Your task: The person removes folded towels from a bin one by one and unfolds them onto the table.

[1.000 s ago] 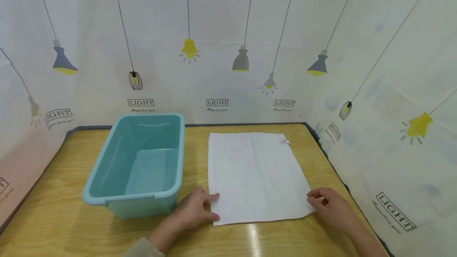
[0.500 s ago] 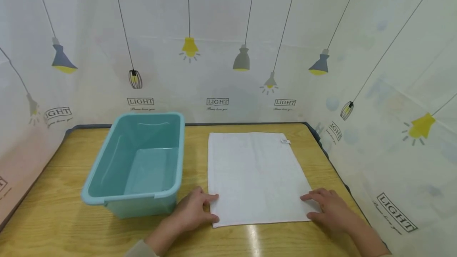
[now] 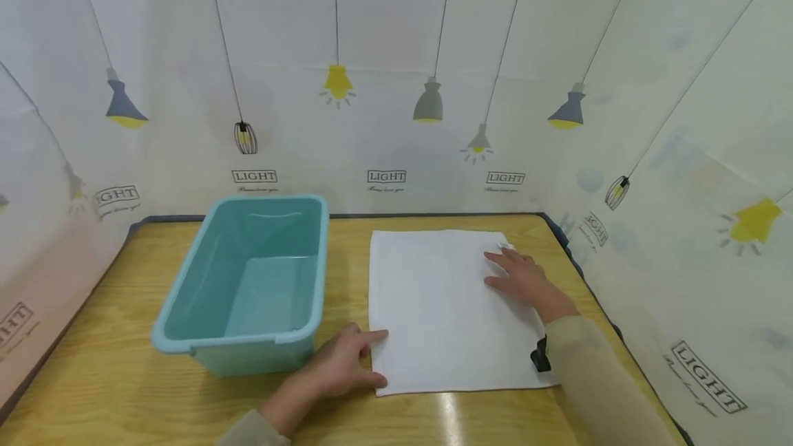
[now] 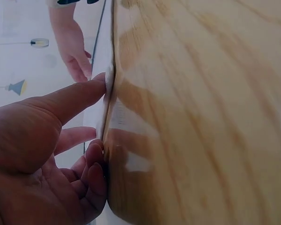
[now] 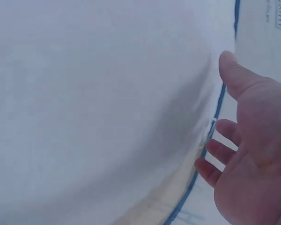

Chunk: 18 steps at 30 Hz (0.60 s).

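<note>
A white cloth [image 3: 440,315] lies flat on the wooden table, a small tag near its far right corner. My left hand [image 3: 343,362] is at its near left corner. Thumb and forefinger, spread apart, rest on the cloth's edge; in the left wrist view the cloth [image 4: 103,101] appears edge-on under the thumb tip, and the other fingers of the left hand [image 4: 51,145] are bent by the table. My right hand [image 3: 523,281] is over the far right part of the cloth, fingers spread and holding nothing. In the right wrist view the right hand [image 5: 257,140] appears above the cloth.
To the left of the cloth stands a light blue plastic tub [image 3: 272,294] with nothing visible inside. Patterned sheeting [image 3: 384,129] with printed lamps encloses the wooden table [image 3: 155,405] at the back and sides. A black device [image 3: 541,355] sits by the right sleeve.
My right hand has let go of the near right corner and moved away from me along the cloth's right side to the far right. The left hand stays at its corner.
</note>
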{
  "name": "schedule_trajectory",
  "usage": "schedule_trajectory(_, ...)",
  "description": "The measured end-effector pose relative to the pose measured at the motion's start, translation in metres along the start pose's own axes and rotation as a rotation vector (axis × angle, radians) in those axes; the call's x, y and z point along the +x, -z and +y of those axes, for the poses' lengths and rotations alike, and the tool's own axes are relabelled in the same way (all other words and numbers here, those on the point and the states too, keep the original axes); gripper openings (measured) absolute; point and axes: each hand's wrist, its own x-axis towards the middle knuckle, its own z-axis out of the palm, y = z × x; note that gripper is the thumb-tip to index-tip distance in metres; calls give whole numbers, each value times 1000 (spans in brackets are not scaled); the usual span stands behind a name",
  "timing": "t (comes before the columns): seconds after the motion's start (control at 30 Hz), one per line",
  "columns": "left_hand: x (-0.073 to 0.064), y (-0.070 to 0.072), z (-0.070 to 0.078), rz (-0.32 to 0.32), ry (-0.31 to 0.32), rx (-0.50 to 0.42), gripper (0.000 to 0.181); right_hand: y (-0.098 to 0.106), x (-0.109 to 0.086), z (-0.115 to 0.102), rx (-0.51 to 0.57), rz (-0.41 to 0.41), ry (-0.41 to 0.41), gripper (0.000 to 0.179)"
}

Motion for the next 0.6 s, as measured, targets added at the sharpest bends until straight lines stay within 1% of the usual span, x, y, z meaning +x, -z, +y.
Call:
schedule_trajectory(0.1,0,2,0,0,6,-9,82,-2,13,2,-41,-40,-38,72)
schedule_trajectory(0.2,-1,2,2,7,7,-18,82,-1,14,7,-83,-41,-39,71)
schedule_trajectory(0.27,-2,3,2,10,15,-21,82,1,15,4,-99,-42,-32,72)
schedule_trajectory(0.4,-3,4,1,12,21,-26,82,3,19,-17,-37,-51,9,72)
schedule_trajectory(0.5,-3,3,1,12,13,-31,82,-3,25,-35,28,-75,50,70)
schedule_trajectory(0.6,-3,2,2,8,8,-37,82,-13,30,-44,12,-105,63,69)
